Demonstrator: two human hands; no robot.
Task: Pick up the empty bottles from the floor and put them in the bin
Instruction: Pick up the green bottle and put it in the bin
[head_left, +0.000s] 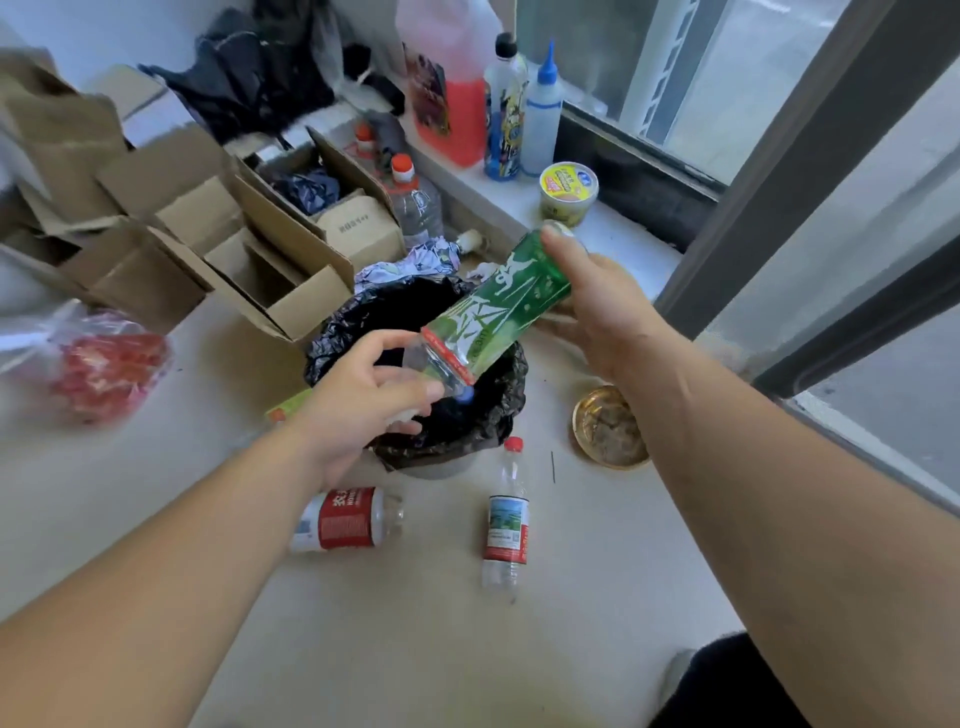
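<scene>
Green-labelled bottle: tilted neck-down over black-lined bin; right hand fingers clasp base, left hand fingers curl near neck. Two bottles: lying on near floor.

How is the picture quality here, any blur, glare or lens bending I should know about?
Head view: daylight from the window lights the scene evenly, shadows soft; wide-angle bending curves the window frame and stretches both forearms; the left hand and green-labelled bottle over the bin look slightly motion-smeared; floor bottles stay readable.

A cluttered home corner: cardboard boxes, lined bin, window ledge.
</scene>
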